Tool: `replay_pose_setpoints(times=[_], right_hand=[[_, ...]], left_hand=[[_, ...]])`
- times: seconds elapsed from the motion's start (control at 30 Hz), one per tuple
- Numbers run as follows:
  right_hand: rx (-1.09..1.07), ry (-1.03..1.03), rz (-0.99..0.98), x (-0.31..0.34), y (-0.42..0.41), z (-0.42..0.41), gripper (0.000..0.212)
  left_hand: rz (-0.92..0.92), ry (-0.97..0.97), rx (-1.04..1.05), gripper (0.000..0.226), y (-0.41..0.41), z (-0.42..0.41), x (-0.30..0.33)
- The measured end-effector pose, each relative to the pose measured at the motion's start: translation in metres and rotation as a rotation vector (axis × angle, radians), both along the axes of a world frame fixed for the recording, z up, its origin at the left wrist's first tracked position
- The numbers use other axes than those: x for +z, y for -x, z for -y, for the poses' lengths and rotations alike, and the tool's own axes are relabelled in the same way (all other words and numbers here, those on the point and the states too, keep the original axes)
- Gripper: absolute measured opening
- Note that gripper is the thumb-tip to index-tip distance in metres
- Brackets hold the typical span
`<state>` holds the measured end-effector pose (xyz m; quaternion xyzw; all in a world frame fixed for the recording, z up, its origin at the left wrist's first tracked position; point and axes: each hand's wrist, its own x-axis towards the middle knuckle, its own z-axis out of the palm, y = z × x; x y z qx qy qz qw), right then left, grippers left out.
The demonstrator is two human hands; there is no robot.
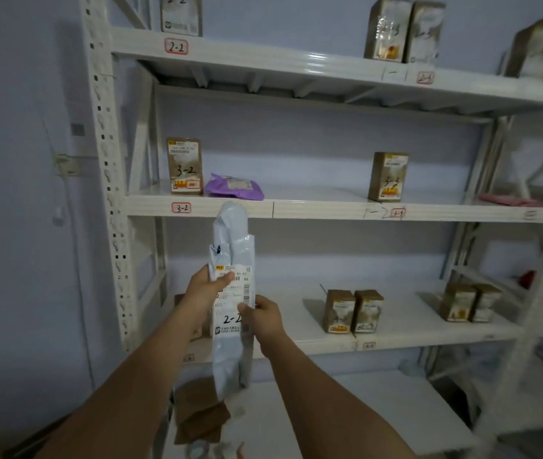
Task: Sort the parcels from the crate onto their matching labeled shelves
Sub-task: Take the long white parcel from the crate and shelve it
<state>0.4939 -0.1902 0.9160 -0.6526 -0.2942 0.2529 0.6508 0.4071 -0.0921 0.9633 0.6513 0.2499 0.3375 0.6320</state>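
Both hands hold one long pale grey plastic mailer bag (232,293) upright in front of the white metal shelf rack (104,154). The bag carries a white shipping label with "2-2" handwritten in black. The left hand (205,291) grips the bag at its left edge, with the thumb pressed on the upper part of the label and the other fingers hidden behind the bag. The right hand (265,318) pinches the right edge of the bag, lower than the left hand, its thumb on the label next to the handwritten number; its other fingers curl behind the bag.

The top end of the bag reaches the front edge of the shelf which has the red-framed tag "3-2" (181,208), just right of this tag. On that shelf, above the tag, stands a brown cardboard box marked "3-2" (184,165), and just right of the box lies a flat purple plastic mailer (234,187). Further right on the same shelf stands another brown box (389,176).

One shelf higher there is a red-framed tag "2-2" (176,47), with a grey parcel marked "2-2" (181,14) standing above it. Below the "3-2" shelf, to the right of the held bag, two small brown boxes (353,311) stand side by side.
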Motion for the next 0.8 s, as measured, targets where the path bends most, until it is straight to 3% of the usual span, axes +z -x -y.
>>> replay_pose_setpoints(times=[0.1, 0.37, 0.5, 0.8], right_hand=[[-0.02, -0.024, 0.007, 0.012, -0.035, 0.029, 0.023], [-0.019, -0.114, 0.044, 0.061, -0.118, 0.08, 0.024], [0.047, -0.114, 0.105, 0.076, -0.138, 0.079, 0.028], [0.188, -0.139, 0.102, 0.072, -0.118, 0.043, 0.023]], left_hand=[[-0.017, -0.055, -0.043, 0.016, -0.036, 0.027, 0.012], [-0.154, -0.231, -0.197, 0.035, -0.089, 0.083, 0.054], [-0.196, -0.219, -0.129, 0.043, -0.088, 0.095, 0.06], [-0.233, -0.26, 0.025, 0.038, -0.058, 0.071, 0.058]])
